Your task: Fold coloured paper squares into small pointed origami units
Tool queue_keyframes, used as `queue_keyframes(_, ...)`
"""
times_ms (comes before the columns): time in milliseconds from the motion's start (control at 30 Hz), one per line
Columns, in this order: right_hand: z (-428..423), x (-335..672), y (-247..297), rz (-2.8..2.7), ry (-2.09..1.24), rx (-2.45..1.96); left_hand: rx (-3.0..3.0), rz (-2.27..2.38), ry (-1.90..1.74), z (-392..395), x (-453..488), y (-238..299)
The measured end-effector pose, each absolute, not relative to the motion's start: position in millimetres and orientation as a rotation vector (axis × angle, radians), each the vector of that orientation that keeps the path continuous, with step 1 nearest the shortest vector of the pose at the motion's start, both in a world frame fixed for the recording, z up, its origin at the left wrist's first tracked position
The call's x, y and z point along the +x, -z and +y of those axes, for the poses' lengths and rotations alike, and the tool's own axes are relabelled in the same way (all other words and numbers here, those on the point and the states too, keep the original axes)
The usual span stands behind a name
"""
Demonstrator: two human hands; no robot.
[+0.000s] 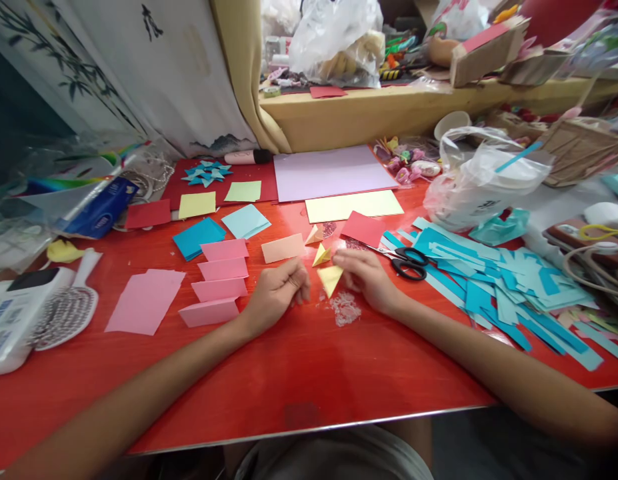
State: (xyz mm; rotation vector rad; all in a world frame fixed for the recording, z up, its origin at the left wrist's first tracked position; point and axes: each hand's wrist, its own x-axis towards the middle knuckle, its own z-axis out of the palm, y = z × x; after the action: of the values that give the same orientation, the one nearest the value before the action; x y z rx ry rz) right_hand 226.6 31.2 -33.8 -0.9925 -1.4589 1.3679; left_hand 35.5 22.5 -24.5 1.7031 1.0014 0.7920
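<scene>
My right hand (367,275) holds a small folded yellow paper piece (331,281) by its right edge; the piece points downward. My left hand (280,288) rests just left of it, fingers curled in and apart from the paper, with nothing visible in them. Right behind the held piece stands another folded yellow paper (321,255). A folded peach paper piece (314,235) sits a little farther back. Beside the left hand lies a flat peach paper (283,249). Several creased pink papers (219,291) stand in a column to its left.
Black-handled scissors (409,263) lie beyond my right hand, near a heap of blue paper strips (509,280). Clear bits (345,309) lie below the hands. Left are pink sheets (146,301) and a hairbrush (73,303). A blue paper star (207,173) sits behind.
</scene>
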Motion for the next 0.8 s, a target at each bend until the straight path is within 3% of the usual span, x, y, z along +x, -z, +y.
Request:
queue_keyframes(200,49,236,41,-1.007,-1.117,-1.045,2.142,1.256,-1.143,23,39,31)
queue_keyframes(433,45,233,40,-1.13,-1.049,-1.024,2.716,1.489,-0.752,29,42,45)
queue_keyframes(600,4,222,20,-1.609,-0.92,-0.667,2.762,1.534,-0.728,27,42,46)
queue_keyframes(700,-31,213,-11,-1.906,-1.011,-0.194,2.769,1.526,-0.753,27,43,47)
queue_keyframes(800,-50,208,-43,-2.217,-1.193,-0.025,2.747,1.525,-0.728,29,43,50)
